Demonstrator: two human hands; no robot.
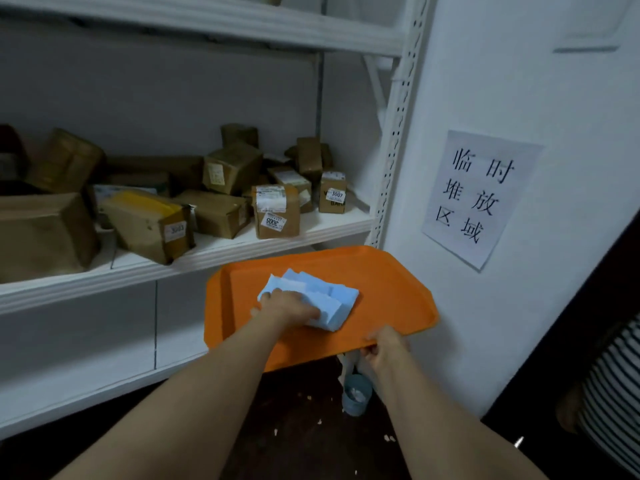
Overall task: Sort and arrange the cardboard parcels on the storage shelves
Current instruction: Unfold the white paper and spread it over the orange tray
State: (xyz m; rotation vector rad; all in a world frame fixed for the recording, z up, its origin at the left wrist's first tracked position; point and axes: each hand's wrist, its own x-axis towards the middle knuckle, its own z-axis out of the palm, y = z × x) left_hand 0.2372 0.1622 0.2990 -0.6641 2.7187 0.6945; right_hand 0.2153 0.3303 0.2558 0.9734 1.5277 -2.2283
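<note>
One orange tray (381,289), right fingers (372,351) gripping its rim, left fingers (273,295) clutching one blue cloth (332,299)

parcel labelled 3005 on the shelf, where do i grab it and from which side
Probably take parcel 3005 by its two side faces, coming from the front: it stands upright at the shelf front edge, with other parcels close behind.

Parcels (277,211) crowd the shelf (329,230), bare only along its front.
</note>
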